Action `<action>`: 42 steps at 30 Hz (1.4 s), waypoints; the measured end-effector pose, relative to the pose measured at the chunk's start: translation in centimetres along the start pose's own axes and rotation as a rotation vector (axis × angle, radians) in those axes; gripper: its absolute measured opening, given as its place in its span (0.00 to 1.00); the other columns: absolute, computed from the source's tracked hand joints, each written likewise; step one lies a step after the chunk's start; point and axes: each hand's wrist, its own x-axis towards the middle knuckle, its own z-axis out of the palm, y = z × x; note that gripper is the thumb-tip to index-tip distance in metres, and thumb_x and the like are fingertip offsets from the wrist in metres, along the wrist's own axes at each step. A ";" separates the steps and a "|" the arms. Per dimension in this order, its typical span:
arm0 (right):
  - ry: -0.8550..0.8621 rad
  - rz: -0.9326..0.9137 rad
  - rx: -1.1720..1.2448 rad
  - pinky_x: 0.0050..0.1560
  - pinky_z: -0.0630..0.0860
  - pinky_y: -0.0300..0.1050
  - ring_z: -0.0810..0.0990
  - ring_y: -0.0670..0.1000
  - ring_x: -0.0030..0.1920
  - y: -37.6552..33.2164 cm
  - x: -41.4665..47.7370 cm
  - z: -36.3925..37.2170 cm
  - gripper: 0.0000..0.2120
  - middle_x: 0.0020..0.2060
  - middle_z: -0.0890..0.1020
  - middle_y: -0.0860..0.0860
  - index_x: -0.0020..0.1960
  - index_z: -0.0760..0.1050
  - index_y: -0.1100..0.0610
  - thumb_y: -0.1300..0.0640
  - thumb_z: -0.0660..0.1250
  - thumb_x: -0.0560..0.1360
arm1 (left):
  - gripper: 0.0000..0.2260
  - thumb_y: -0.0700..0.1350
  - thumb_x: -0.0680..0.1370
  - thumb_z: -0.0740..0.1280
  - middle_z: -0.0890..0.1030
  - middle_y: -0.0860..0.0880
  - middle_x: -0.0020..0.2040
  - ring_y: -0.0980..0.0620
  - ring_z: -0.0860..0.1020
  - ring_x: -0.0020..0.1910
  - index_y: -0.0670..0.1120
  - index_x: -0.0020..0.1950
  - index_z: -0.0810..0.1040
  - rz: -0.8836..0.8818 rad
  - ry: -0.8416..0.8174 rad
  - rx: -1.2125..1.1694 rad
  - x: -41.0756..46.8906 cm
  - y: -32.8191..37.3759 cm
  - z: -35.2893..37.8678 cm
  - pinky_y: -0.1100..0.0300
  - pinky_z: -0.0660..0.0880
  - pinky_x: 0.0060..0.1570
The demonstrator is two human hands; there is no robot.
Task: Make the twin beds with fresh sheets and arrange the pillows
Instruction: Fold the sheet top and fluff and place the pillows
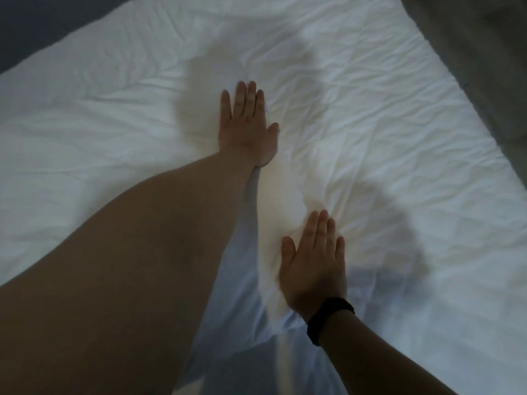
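Wrinkles cover the white sheet [385, 132], which lies spread over the bed [484, 275] and fills almost the whole view. The left hand [245, 129] lies at 12 o'clock from the middle, released, with straight fingers together and the palm flat on the cloth. The right hand [313, 263], with a dark wristband [330, 317], lies at 5 o'clock in the same way, flat and grasping nothing. Between the two hands a soft ridge of cloth [299, 195] rises.

I judge that the step is smoothing the sheet, and some risks follow from this. If both palms push toward each other, the ridge can grow into a pressed fold instead of going away. If they push hard toward 2 o'clock, where the sheet edge [445, 89] runs beside a grey floor [484, 38], the cloth can slide and hang uneven on that side, or uncover the side at 10 o'clock near the dark strip [42, 29]. I cannot tell whether any edge is tucked, so a strong stroke can pull it loose. The left arm is stretched far, so the weight can drag the sheet.
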 end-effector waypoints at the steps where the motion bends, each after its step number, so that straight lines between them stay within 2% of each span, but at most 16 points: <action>1: -0.003 0.001 -0.002 0.77 0.55 0.61 0.52 0.59 0.80 -0.5 0.3 -0.3 0.37 0.79 0.54 0.61 0.81 0.47 0.64 0.39 0.42 0.82 | 0.35 0.62 0.81 0.46 0.44 0.46 0.83 0.46 0.39 0.81 0.45 0.83 0.48 0.000 0.021 0.005 -0.1 0.1 0.4 0.40 0.36 0.77; 5: -0.028 -0.070 0.066 0.78 0.47 0.63 0.43 0.55 0.81 -3.3 5.6 -0.7 0.38 0.81 0.46 0.57 0.81 0.40 0.62 0.36 0.37 0.81 | 0.34 0.61 0.81 0.46 0.46 0.45 0.83 0.45 0.41 0.82 0.44 0.83 0.50 0.026 0.091 -0.005 0.2 0.0 1.6 0.40 0.38 0.77; 8: 0.009 -0.102 0.065 0.78 0.43 0.62 0.42 0.54 0.81 -5.2 8.9 -0.1 0.38 0.81 0.46 0.56 0.81 0.40 0.62 0.37 0.36 0.81 | 0.34 0.61 0.81 0.47 0.48 0.45 0.83 0.45 0.43 0.82 0.43 0.82 0.52 0.037 0.115 0.010 0.5 -0.3 1.8 0.40 0.39 0.77; 13: 0.032 -0.104 0.022 0.79 0.44 0.60 0.43 0.54 0.81 -4.7 8.4 0.3 0.37 0.81 0.48 0.56 0.81 0.42 0.62 0.38 0.38 0.81 | 0.34 0.61 0.81 0.48 0.48 0.44 0.83 0.44 0.44 0.82 0.43 0.82 0.53 0.040 0.043 0.009 2.0 -0.6 1.1 0.44 0.40 0.79; 21: 0.047 -0.127 0.056 0.79 0.42 0.57 0.39 0.51 0.80 -4.2 8.7 0.4 0.37 0.81 0.45 0.54 0.81 0.40 0.59 0.38 0.37 0.80 | 0.35 0.57 0.82 0.49 0.42 0.42 0.82 0.43 0.41 0.81 0.38 0.82 0.45 -0.048 -0.115 0.110 8.4 -0.3 -0.2 0.45 0.40 0.79; 25: 0.058 -0.140 0.084 0.79 0.41 0.56 0.40 0.51 0.80 -4.1 9.0 0.5 0.36 0.81 0.46 0.54 0.81 0.41 0.59 0.38 0.38 0.81 | 0.37 0.60 0.81 0.52 0.46 0.41 0.83 0.42 0.46 0.81 0.38 0.82 0.48 -0.092 -0.172 0.011 11.9 -1.0 -0.5 0.47 0.44 0.79; 28: 0.068 -0.143 0.078 0.79 0.42 0.57 0.40 0.51 0.80 -4.0 9.2 0.7 0.36 0.81 0.47 0.54 0.81 0.41 0.59 0.38 0.38 0.81 | 0.36 0.62 0.81 0.48 0.49 0.42 0.83 0.43 0.52 0.81 0.39 0.82 0.51 -0.118 -0.162 -0.027 13.0 -1.4 -0.6 0.48 0.48 0.78; 34: 0.098 -0.134 0.084 0.79 0.43 0.58 0.43 0.52 0.81 -3.8 9.5 1.5 0.36 0.81 0.50 0.55 0.81 0.44 0.59 0.39 0.40 0.81 | 0.36 0.62 0.82 0.44 0.47 0.42 0.83 0.43 0.43 0.82 0.38 0.82 0.48 0.031 -0.151 0.145 10.1 -0.7 -1.0 0.45 0.39 0.79; 37: 0.107 -0.130 0.083 0.79 0.43 0.58 0.45 0.52 0.81 -3.8 9.5 1.7 0.36 0.81 0.51 0.55 0.81 0.45 0.59 0.39 0.40 0.81 | 0.36 0.62 0.82 0.45 0.48 0.42 0.83 0.43 0.43 0.82 0.39 0.82 0.48 0.069 -0.164 0.150 7.8 -0.1 -1.5 0.45 0.38 0.78; 42: 0.083 -0.127 0.049 0.79 0.44 0.59 0.44 0.53 0.81 -3.9 9.2 1.5 0.36 0.81 0.49 0.55 0.81 0.43 0.60 0.39 0.39 0.82 | 0.32 0.59 0.83 0.44 0.52 0.43 0.82 0.43 0.47 0.82 0.40 0.81 0.54 0.156 -0.083 0.100 1.1 1.2 -0.7 0.43 0.40 0.78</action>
